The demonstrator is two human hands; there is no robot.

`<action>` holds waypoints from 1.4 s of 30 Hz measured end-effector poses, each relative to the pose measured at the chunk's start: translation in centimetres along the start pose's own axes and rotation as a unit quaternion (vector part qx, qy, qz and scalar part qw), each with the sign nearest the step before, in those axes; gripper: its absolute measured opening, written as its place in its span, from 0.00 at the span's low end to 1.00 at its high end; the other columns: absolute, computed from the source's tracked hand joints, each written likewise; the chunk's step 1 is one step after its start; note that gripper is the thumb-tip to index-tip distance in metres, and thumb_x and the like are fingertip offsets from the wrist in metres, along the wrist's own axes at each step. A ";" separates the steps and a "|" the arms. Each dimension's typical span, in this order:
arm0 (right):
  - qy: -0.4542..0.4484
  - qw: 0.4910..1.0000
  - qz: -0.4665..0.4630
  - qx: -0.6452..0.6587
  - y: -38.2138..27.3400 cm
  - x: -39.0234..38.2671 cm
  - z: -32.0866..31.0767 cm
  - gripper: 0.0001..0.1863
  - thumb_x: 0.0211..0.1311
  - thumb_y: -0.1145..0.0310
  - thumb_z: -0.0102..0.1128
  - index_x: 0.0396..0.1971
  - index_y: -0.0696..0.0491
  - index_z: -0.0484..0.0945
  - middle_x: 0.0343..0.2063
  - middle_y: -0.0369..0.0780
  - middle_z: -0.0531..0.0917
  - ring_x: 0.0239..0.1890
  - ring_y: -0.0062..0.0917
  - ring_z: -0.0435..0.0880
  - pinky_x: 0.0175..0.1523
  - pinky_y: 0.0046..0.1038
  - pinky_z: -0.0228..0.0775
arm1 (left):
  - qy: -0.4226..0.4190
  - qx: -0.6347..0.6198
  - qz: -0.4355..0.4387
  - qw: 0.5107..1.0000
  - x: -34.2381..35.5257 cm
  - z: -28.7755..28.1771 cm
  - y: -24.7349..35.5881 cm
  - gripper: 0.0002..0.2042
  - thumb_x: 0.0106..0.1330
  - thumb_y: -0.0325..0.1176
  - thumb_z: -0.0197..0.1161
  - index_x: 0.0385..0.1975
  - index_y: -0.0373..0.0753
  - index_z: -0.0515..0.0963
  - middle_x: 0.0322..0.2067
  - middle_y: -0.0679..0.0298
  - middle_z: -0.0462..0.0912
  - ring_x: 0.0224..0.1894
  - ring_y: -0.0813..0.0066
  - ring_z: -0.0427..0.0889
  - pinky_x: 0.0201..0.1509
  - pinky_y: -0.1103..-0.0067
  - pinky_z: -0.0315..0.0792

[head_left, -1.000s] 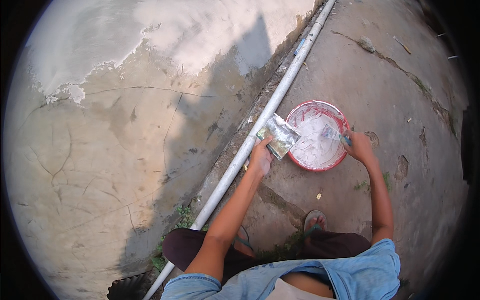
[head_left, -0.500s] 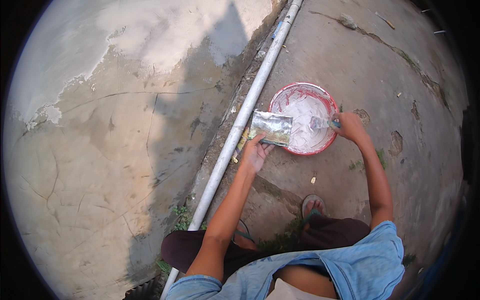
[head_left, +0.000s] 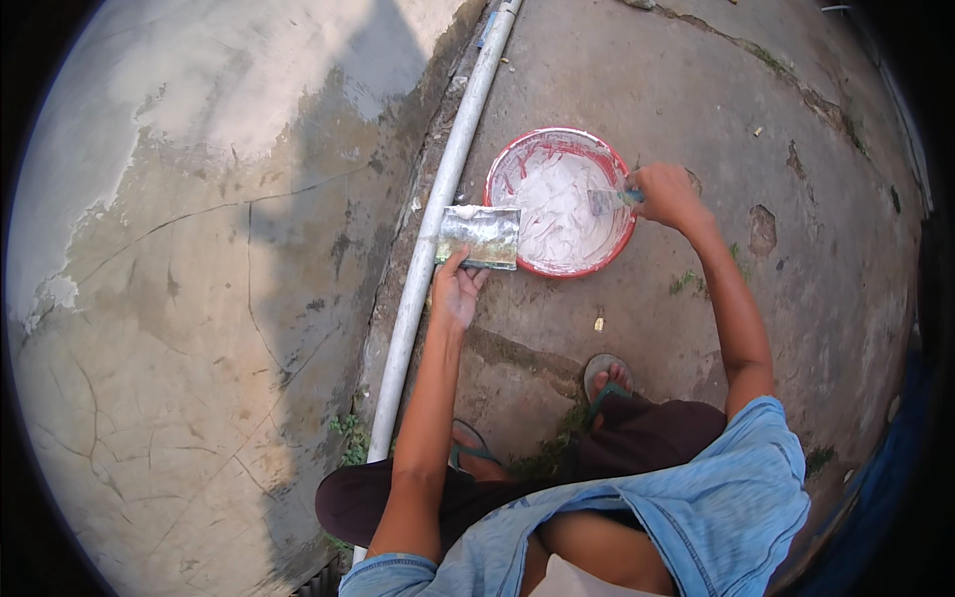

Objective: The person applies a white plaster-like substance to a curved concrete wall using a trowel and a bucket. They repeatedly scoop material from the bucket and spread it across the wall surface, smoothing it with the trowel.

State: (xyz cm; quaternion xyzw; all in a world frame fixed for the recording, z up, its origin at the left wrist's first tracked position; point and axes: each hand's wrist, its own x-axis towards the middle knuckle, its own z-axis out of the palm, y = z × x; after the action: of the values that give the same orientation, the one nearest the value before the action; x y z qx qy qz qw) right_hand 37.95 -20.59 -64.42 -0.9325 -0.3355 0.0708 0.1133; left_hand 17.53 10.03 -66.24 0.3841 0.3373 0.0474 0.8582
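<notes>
A red round basin [head_left: 624, 239] holds thick whitish paste [head_left: 557, 204], its inner wall smeared with it. My right hand [head_left: 668, 194] is closed round the handle of a putty knife [head_left: 605, 201], whose blade lies over the paste at the right side of the basin. My left hand [head_left: 460, 291] grips the near edge of a flat rectangular metal plate [head_left: 477, 237], thumb on top and fingers beneath. A little white paste sits along the plate's far edge. The plate slightly overlaps the basin's left rim.
A long pale pipe [head_left: 438, 214] runs along the foot of a cracked wall [head_left: 199, 328], partly coated white at the top. The concrete ground [head_left: 686, 90] has cracks, pits and small weeds [head_left: 348, 438]. My sandalled feet [head_left: 609, 378] stand near the basin.
The view has shifted, so basin, pipe and hands appear further left and higher. Both hands keep their grips; the putty knife stays over the paste, its blade now showing more clearly.
</notes>
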 end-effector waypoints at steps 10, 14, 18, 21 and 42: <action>-0.046 0.999 -0.022 0.010 -1.4 -0.2 2.3 0.15 0.38 0.66 0.72 0.33 0.47 0.86 0.28 0.43 0.85 0.34 0.38 0.85 0.39 0.38 0.77 | -0.097 -0.184 -0.034 0.978 1.0 -1.7 -1.0 0.15 0.69 0.27 0.57 0.54 0.35 0.70 0.52 0.57 0.77 0.55 0.65 0.78 0.60 0.70 0.74; -0.029 0.999 -0.037 0.016 -1.6 -0.2 2.4 0.14 0.39 0.66 0.70 0.32 0.47 0.85 0.27 0.43 0.85 0.33 0.39 0.85 0.38 0.39 0.77 | -0.142 -0.241 -0.032 0.959 1.9 -3.4 -1.5 0.18 0.70 0.27 0.54 0.58 0.34 0.66 0.58 0.54 0.73 0.60 0.61 0.73 0.63 0.68 0.72; -0.003 0.999 -0.043 0.027 -1.8 -0.2 3.2 0.14 0.40 0.67 0.68 0.33 0.48 0.85 0.27 0.44 0.84 0.32 0.39 0.84 0.37 0.39 0.76 | -0.204 -0.307 -0.067 0.927 0.6 -1.4 -0.2 0.24 0.71 0.26 0.50 0.66 0.31 0.56 0.65 0.41 0.59 0.69 0.48 0.57 0.66 0.64 0.70; 0.019 0.997 -0.053 0.045 -2.6 0.1 3.9 0.14 0.41 0.68 0.68 0.34 0.48 0.85 0.27 0.44 0.84 0.32 0.39 0.85 0.37 0.39 0.76 | -0.237 -0.361 -0.085 0.898 -0.4 -0.4 0.4 0.27 0.72 0.26 0.47 0.69 0.30 0.48 0.68 0.34 0.48 0.72 0.40 0.44 0.68 0.62 0.68; 0.038 0.806 0.044 0.589 -5.1 1.9 0.2 0.18 0.63 0.63 0.63 0.47 0.59 0.80 0.29 0.34 0.84 0.28 0.15 0.78 0.30 0.21 0.69 | -0.044 0.031 0.024 0.998 0.3 -2.6 9.3 0.16 0.67 0.27 0.55 0.53 0.30 0.69 0.48 0.54 0.80 0.49 0.64 0.82 0.53 0.68 0.80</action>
State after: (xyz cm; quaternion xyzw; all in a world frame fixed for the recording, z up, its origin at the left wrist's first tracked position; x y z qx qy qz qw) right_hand 36.27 -15.52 -63.36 -0.7020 -0.1835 0.2247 0.6504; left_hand 17.78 18.23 -61.21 0.4203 0.2912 0.0402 0.8585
